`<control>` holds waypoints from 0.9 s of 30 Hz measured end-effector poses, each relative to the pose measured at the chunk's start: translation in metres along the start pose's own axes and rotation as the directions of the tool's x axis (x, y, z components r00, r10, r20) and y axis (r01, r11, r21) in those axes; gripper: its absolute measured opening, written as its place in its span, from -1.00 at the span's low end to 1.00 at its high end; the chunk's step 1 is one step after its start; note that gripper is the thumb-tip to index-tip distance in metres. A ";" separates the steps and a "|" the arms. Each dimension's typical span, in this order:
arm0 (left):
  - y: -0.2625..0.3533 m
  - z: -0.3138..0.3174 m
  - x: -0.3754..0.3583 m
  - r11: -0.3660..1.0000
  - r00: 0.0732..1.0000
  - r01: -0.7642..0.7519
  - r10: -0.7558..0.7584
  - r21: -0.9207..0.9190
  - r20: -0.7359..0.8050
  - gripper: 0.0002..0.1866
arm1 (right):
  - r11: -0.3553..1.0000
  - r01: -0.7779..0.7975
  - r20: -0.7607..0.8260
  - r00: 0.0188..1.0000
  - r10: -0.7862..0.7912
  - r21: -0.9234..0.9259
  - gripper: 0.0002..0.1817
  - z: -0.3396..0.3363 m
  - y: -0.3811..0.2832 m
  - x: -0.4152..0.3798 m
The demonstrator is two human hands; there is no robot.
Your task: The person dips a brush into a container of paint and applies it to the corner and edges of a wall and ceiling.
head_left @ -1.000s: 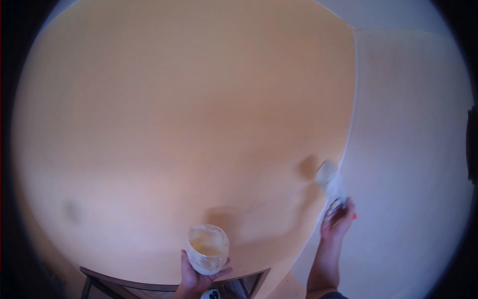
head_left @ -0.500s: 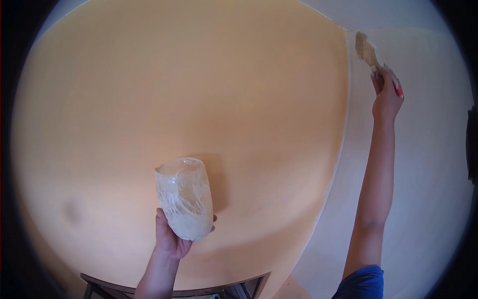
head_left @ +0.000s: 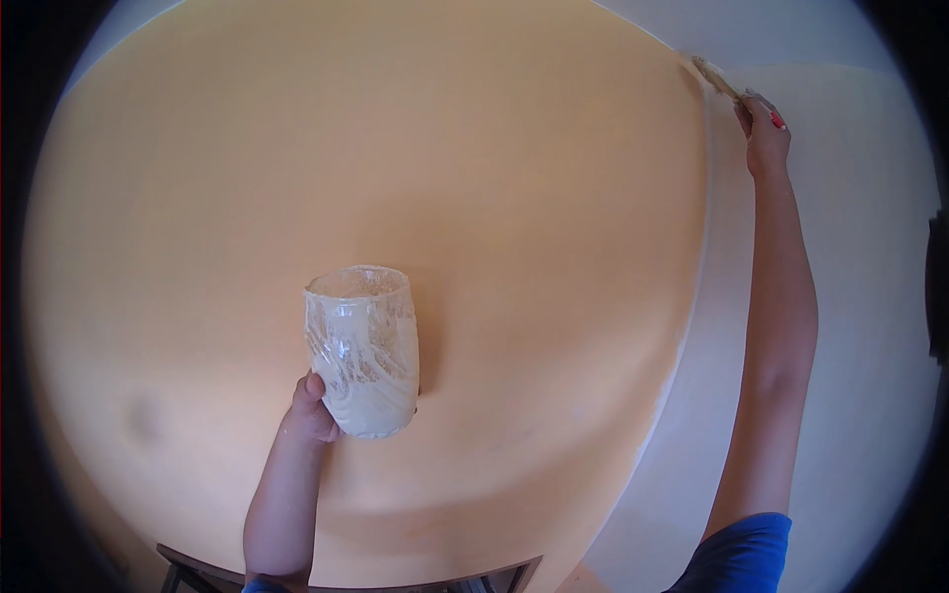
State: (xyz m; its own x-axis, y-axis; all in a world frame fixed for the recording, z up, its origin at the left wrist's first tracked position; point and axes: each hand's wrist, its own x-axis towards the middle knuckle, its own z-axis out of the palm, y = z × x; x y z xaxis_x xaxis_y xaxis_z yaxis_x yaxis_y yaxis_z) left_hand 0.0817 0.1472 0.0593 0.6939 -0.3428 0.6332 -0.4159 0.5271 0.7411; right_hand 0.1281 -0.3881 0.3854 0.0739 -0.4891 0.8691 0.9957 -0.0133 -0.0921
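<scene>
My left hand (head_left: pixel 314 407) is wrapped round the lower side of a clear plastic container (head_left: pixel 364 356), its inside smeared with off-white paint. The container is upright, tilted slightly, its open mouth facing up. High at the right, my right hand (head_left: pixel 766 133) grips a paintbrush (head_left: pixel 717 79) by its handle, whose red end shows beside the fingers. The paint-coated bristles reach up to the top corner, where the orange-tan wall (head_left: pixel 524 198) meets the white wall (head_left: pixel 840 198) and the ceiling.
The white ceiling (head_left: pixel 791 30) runs along the top. A dark-framed opening or piece of furniture (head_left: pixel 395 581) shows at the bottom edge. Something dark (head_left: pixel 936 287) sits at the far right. A pale line marks the corner between the walls.
My right hand has moved up, bringing the brush tip leftward into the top corner. My left hand has raised the container slightly, and its mouth now shows more.
</scene>
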 end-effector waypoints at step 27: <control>0.024 0.010 0.039 0.992 0.971 0.111 -0.094 -0.064 0.221 0.13 | 0.999 -0.002 0.141 0.990 -0.004 0.036 -0.69 -0.016 0.001 0.081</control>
State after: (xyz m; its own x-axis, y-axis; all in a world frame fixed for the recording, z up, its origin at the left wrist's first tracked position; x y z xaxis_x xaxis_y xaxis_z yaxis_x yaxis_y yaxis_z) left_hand 0.0929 0.1386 0.1040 0.5830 -0.5540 0.5943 -0.2982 0.5344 0.7908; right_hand 0.1342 -0.4421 0.4478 0.0775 -0.3609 0.9294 0.9969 0.0190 -0.0758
